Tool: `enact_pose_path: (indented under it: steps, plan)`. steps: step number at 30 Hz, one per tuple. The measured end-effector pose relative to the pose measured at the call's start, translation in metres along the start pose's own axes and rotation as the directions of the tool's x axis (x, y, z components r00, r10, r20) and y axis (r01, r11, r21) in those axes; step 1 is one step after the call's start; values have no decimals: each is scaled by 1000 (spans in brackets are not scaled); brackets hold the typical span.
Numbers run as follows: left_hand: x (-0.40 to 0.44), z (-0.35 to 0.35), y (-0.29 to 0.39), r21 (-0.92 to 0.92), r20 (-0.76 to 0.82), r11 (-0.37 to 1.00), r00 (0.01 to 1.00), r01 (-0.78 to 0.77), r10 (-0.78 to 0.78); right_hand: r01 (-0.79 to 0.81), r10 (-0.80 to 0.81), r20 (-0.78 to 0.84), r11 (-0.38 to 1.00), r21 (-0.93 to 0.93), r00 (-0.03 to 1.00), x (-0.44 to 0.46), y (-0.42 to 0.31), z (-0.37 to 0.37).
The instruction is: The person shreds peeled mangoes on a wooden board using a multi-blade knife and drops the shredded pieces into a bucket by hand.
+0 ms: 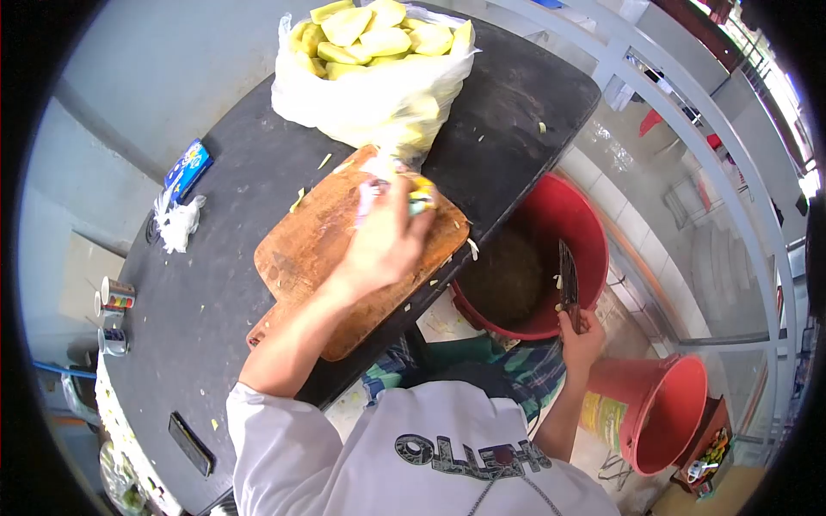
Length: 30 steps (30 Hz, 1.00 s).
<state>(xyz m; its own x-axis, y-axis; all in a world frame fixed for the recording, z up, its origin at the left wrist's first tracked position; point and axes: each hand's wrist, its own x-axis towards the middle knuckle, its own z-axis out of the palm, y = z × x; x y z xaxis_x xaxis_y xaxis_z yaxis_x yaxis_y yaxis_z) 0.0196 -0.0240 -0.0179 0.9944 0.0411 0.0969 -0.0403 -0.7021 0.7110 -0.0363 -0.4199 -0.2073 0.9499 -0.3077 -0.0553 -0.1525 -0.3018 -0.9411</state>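
Note:
My left hand (389,239) is over the wooden cutting board (301,236), its fingers closed on a crumpled, multicoloured cloth-like thing (420,196), blurred by motion. Pink, yellow and teal show on it. My right hand (582,337) grips a knife (568,279) by its handle, blade pointing away from me, with pale bits stuck to it. That hand is beside the rim of a red tub (594,215). Just beyond the board, a white plastic bag (370,107) is heaped with pale yellow-green peeled pieces (383,39).
The board lies on a black table (215,292) with scattered scraps. A phone (191,445), cups (114,294), a blue packet (187,170) and a white plastic wad (179,224) are at left. Another red bucket (637,404) stands at lower right, near a metal railing (727,112).

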Motion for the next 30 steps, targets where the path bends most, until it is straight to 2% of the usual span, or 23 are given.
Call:
enact_pose_path:
  steps: [2, 4, 5, 6, 8, 9, 10, 12, 14, 16, 17, 18, 20, 22, 23, 24, 26, 27, 30]
  plan:
    - [7, 27, 13, -17, -6, 986, 986, -167, 167, 3, -3, -4, 999, 32, 1000, -3, -2, 2]
    - [14, 42, 34, -189, 98, 965, 974, -182, 203, 5, -5, -13, 998, 63, 1000, -5, -3, 3]
    - [19, 46, 44, -382, 177, 922, 974, -65, 142, 8, -8, -7, 998, 61, 1000, -6, -4, 2]
    - [27, 59, 43, -445, 134, 891, 977, -92, 168, 10, -10, -1, 998, 58, 1000, -6, -5, 1]
    - [45, 66, 50, -715, 312, 674, 948, 186, 69, 9, -8, -8, 999, 46, 1000, -8, -10, -2]
    - [54, 62, 53, -650, 149, 758, 971, -47, 188, 6, -6, -8, 999, 34, 1000, -9, -15, -5]
    - [60, 56, 55, -656, 190, 754, 975, 42, 111, 8, -8, -15, 999, 35, 1000, -10, -20, -7]
    - [66, 45, 56, -754, 85, 649, 967, -96, 241, -32, 32, -32, 999, 6, 999, -14, -29, -12]
    - [56, 17, 71, -702, 76, 701, 965, -126, 250, -31, 31, -53, 1000, 5, 998, -10, -14, -15]
    - [42, 1, 80, -406, 31, 864, 940, -298, 339, -35, 35, -66, 999, -2, 997, -10, -8, -17]
    - [35, -1, 87, -379, 101, 882, 935, -280, 340, -44, 43, -50, 999, -27, 998, -10, -11, -17]
    - [33, 16, 73, -294, 55, 850, 880, -437, 471, -51, 50, -30, 997, -53, 998, -10, -13, -17]
    - [13, 47, 61, -210, 196, 926, 914, -314, 355, -43, 42, -17, 999, -3, 999, -7, -2, -11]
    - [-11, 73, 58, -15, 230, 949, 923, -314, 309, -37, 38, -16, 998, 51, 999, -6, 0, -6]
    - [-16, 88, 52, -36, 191, 913, 894, -407, 406, -20, 21, -13, 998, 56, 1000, -6, -2, -2]
    - [-20, 95, 57, -55, 193, 920, 900, -388, 391, -4, 5, -6, 999, 54, 1000, -8, -4, -2]
    - [-16, 119, 50, -251, 297, 932, 895, -263, 333, -11, 11, 5, 1000, 29, 1000, -8, -7, -1]
    - [-14, 123, 53, -191, 329, 952, 898, -239, 291, -17, 17, 13, 1000, 13, 1000, -7, -9, 1]
    - [4, 123, 54, -378, 364, 917, 890, -130, 276, -8, 8, -7, 999, 54, 1000, -6, -2, -3]
